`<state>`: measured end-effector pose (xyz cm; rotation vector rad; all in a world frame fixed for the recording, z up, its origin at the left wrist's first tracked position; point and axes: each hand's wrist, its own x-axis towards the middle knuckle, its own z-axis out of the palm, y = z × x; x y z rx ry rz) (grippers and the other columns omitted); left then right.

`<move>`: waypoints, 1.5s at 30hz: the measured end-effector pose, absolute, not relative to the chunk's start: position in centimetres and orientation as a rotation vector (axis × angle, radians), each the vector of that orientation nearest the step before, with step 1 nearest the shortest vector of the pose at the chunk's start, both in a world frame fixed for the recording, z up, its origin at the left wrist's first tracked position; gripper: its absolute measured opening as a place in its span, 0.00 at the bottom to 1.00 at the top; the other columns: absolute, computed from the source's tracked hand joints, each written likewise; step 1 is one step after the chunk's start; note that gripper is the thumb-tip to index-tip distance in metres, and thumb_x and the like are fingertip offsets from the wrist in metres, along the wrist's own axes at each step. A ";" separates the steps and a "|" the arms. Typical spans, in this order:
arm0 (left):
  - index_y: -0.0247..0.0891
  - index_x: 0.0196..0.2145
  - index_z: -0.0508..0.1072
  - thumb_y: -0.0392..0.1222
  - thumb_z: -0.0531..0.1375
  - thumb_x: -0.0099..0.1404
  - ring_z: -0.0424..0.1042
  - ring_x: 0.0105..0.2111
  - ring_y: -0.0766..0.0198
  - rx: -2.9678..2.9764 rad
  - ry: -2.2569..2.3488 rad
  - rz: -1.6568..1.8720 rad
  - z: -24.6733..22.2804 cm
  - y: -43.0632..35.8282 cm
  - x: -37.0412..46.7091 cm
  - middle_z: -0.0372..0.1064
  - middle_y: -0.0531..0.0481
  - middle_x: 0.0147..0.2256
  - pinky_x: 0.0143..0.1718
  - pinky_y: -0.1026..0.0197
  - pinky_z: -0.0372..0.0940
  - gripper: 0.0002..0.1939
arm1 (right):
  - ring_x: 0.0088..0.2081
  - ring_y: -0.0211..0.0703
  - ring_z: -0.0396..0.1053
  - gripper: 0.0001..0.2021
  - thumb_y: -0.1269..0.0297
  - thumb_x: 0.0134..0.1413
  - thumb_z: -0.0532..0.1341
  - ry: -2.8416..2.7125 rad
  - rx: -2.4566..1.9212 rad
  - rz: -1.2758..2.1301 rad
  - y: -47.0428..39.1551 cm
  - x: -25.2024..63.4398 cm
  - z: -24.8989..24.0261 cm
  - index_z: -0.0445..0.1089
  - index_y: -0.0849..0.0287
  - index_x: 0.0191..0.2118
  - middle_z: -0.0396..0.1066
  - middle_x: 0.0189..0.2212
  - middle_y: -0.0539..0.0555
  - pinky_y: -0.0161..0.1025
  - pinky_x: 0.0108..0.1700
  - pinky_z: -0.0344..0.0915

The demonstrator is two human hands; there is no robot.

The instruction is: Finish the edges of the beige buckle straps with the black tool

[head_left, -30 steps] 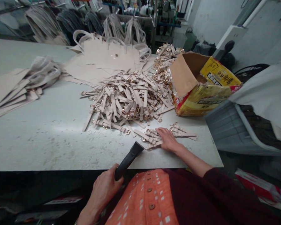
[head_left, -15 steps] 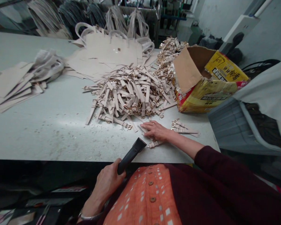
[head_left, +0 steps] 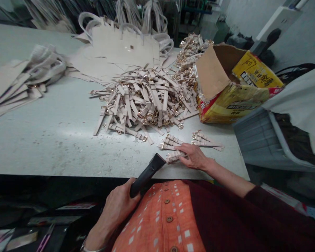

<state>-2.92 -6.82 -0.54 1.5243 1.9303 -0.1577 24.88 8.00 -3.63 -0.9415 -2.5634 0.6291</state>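
My left hand is wrapped around the lower end of a black tapered tool with a wide flat tip; its exact kind I cannot make out. That tip points at the small beige buckle straps near the table's front edge. My right hand pinches these straps between thumb and fingers, partly covering them. Just beyond lies another small group of buckle straps, fanned out with gold buckles to the left. A third group rests farther right.
A large heap of buckle straps covers the table's middle, with more behind it. Beige bag panels with handles lie at the back. An open yellow carton stands at the right, beside a grey plastic bin. More panels lie left.
My right hand has drawn back to the right and nearer to me, uncovering the group of straps beyond it, and now grips the nearest straps. My left hand keeps the black tool almost still.
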 end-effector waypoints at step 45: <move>0.41 0.44 0.63 0.41 0.51 0.55 0.73 0.37 0.54 1.923 1.682 -0.772 1.0 -2.7 -1.1 0.73 0.44 0.36 0.32 0.59 0.61 0.17 | 0.36 0.43 0.62 0.07 0.69 0.49 0.60 -2.212 -1.046 0.651 2.5 27.2 -11.4 0.70 0.58 0.37 0.66 0.32 0.55 0.41 0.39 0.59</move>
